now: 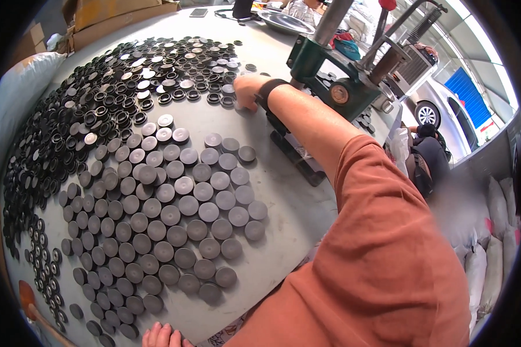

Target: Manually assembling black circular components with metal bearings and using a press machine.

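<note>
My right arm, in an orange-red sleeve, stretches across the table. Its hand (pixel 247 92), with a black band at the wrist, bends down at the near right edge of a heap of black ring-shaped caps (pixel 185 84). The fingers are mostly hidden, so a hold on anything does not show. At the table's near edge, my left hand (pixel 163 336) shows only its fingers, laid out flat beside the grey discs and holding nothing. Many round grey discs (pixel 176 235) lie face up in a loose layer over the middle of the table.
A green hand press (pixel 330 75) with a red-knobbed lever stands right of my right hand. Small metal-centred rings (pixel 43 254) lie at the left. Beyond are a metal tray (pixel 286 22), a cardboard box (pixel 118 23) and a white sack (pixel 26 87). A person (pixel 428 156) sits at the right.
</note>
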{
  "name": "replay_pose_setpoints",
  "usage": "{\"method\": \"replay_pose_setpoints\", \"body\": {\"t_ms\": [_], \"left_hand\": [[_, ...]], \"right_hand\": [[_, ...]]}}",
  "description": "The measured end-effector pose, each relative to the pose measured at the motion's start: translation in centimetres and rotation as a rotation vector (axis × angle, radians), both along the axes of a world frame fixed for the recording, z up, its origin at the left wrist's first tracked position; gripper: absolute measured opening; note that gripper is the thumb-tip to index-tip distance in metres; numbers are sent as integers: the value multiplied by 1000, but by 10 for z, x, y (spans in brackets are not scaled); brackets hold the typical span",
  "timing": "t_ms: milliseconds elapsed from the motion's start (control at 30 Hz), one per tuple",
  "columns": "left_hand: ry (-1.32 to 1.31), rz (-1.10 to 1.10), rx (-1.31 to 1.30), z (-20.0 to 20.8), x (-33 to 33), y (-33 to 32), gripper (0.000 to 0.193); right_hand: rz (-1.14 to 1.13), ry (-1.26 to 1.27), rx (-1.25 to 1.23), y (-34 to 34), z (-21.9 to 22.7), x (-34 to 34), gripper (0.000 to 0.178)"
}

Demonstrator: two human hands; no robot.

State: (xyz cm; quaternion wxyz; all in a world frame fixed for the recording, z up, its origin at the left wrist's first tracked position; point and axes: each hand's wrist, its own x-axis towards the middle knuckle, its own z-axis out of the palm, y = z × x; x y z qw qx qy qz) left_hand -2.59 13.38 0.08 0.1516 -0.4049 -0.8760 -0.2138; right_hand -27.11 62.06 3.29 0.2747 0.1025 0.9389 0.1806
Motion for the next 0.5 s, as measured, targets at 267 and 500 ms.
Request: {"method": "replay_pose_setpoints", "body": {"t_ms": [267,500], "left_hand": [[-3,-17,13,-3,-3,3,18],[-4,-12,-10,1,-2,4,18]], "right_hand": [[-489,1039,-1356,10,-13,-43,43],[-546,1162,-877,24,23,-27,24]]}}
